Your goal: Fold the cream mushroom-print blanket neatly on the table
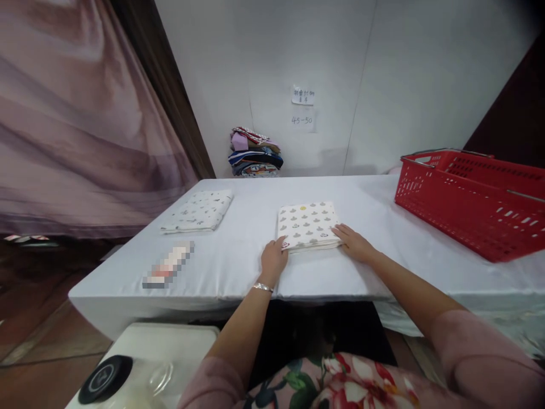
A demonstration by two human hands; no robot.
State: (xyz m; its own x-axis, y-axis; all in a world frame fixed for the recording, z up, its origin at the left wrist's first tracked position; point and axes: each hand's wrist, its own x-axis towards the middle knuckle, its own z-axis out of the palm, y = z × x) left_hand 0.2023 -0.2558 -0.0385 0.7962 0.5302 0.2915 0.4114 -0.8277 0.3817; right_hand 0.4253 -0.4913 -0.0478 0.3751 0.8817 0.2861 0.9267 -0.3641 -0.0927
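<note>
A folded white cloth [309,221] with rows of grey cloud-like shapes lies flat on the table in front of me. Its near edge shows several layers. At the near left corner, my left hand [273,262] is closed on the cloth, the thumb near its edge and the other fingers partly hidden. My right hand [354,244] rests against the near right corner, fingers stretched out and touching the cloth. Farther left lies a second folded white cloth [202,210] with small dark prints, apart from both hands.
A white-covered table [251,272] spans the view. On its right stands a red plastic basket [464,199] with metal handles. A blurred-out flat item [169,264] lies at left. Behind the table is a stack of folded fabrics [255,156]; a white stool-like surface [170,338] sits lower left.
</note>
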